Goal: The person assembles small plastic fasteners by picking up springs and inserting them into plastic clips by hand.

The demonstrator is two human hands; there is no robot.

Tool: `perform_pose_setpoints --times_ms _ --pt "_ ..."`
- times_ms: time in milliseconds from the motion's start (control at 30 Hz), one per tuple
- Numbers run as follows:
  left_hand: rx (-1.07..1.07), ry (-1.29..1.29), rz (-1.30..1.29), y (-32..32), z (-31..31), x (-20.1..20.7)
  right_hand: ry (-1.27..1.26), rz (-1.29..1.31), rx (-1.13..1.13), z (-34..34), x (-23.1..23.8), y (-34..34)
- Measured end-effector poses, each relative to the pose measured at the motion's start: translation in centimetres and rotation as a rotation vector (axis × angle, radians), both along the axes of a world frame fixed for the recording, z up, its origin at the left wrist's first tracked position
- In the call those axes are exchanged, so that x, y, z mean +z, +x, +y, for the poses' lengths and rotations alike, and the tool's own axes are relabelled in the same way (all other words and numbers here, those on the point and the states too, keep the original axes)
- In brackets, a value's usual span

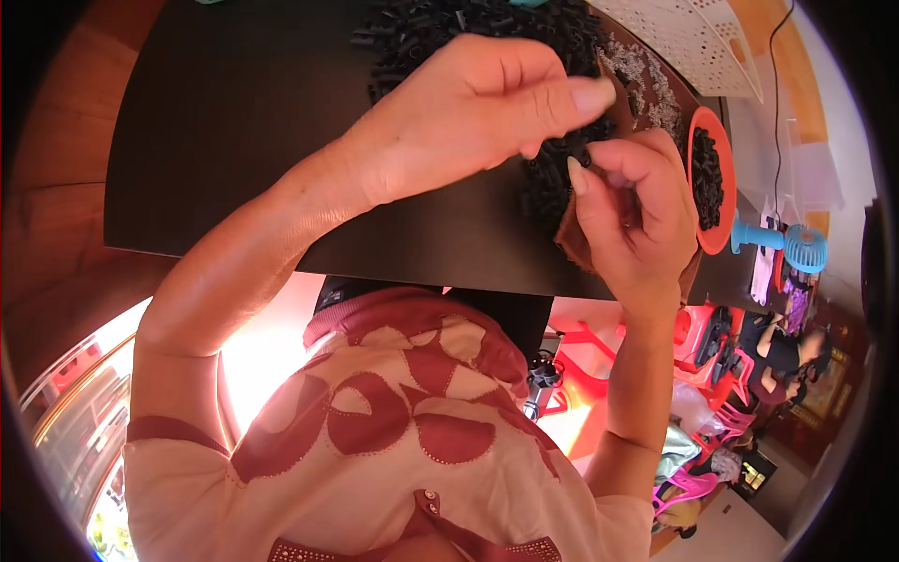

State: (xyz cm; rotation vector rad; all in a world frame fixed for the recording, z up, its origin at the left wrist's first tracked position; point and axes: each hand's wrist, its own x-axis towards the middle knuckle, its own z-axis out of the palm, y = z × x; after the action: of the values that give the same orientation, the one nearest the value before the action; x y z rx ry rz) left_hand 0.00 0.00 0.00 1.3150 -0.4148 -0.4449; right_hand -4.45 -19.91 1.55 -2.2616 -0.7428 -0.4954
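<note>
My left hand (482, 117) hovers over the dark table, thumb pressed against curled fingers; whatever it may pinch is hidden. Close by on its right, my right hand (641, 211) has thumb and forefinger tips together around what looks like a small black piece (582, 157), too small to name. Behind and beneath both hands spreads a heap of short black tube-like pieces (403, 47). Small clear or silvery bits (660, 103) lie on a brown cloth or mat (576, 245) beside the heap.
An orange bowl (729, 187) of black pieces stands at the table's right edge, next to a blue handheld fan (803, 247). A white perforated basket (688, 37) is at the far right. The dark tabletop (225, 122) extends left. Red stools (585, 351) and people (782, 351) appear at right.
</note>
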Motion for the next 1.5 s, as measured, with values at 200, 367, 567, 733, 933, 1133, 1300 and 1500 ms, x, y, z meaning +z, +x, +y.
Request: perform_pose_setpoints --times_ms 200,367,567,733,933,1133,1300,1500 --pt "-0.067 0.006 -0.090 -0.3 -0.3 -0.2 0.060 -0.044 0.052 0.7 0.9 0.4" --pt "-0.121 -0.123 0.063 0.0 -0.1 -0.7 0.172 0.031 0.041 0.0 0.6 0.1" --pt "-0.022 -0.150 0.195 0.1 -0.1 -0.2 0.098 -0.001 -0.030 -0.2 0.8 0.3" --pt "0.087 -0.458 0.472 0.3 0.9 -0.3 -0.046 0.179 -0.057 -1.9 -0.7 0.8" --pt "0.154 -0.441 0.359 1.3 0.8 -0.6 -0.255 0.132 -0.049 -0.6 -1.8 1.5" --pt "0.186 -0.440 0.304 1.5 0.9 -0.8 -0.362 0.168 -0.028 0.4 -1.4 1.2" --pt "0.163 -0.433 0.372 0.7 0.7 0.2 -0.256 0.153 -0.061 -1.7 -1.3 1.3" --pt "0.134 -0.462 0.380 0.6 0.7 -0.1 -0.339 0.092 -0.156 -1.0 -1.8 1.2"
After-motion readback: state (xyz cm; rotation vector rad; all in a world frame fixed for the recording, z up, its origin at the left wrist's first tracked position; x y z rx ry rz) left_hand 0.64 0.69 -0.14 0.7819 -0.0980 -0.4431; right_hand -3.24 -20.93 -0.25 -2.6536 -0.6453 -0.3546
